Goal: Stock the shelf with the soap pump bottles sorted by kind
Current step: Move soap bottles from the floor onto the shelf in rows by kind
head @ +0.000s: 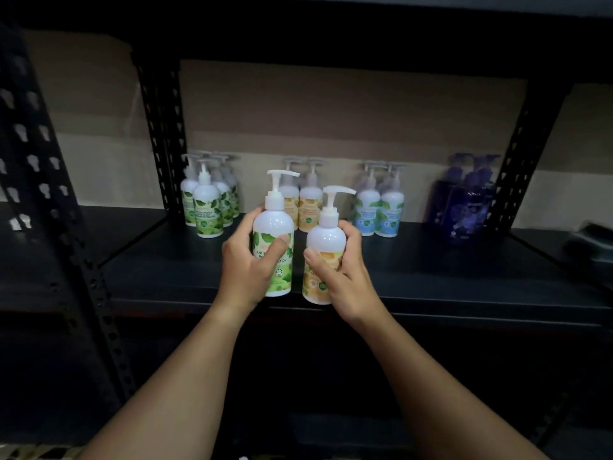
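Observation:
My left hand (247, 265) grips a white pump bottle with a green leaf label (274, 234), held upright above the front edge of the black shelf (464, 277). My right hand (345, 277) grips a white pump bottle with a yellow label (323, 240), also upright, right beside the green one. At the back of the shelf stand sorted groups: several green-label bottles (207, 200) at the left, two yellow-label bottles (310, 202) in the middle, two blue-label bottles (378, 207) to their right, and dark purple bottles (464, 200) at the far right.
Perforated black uprights (166, 134) frame the shelf bay, with another (524, 144) on the right. Brown cardboard (331, 111) backs the shelf. A dark blurred object (590, 240) lies at the right edge. The shelf board above hangs low overhead.

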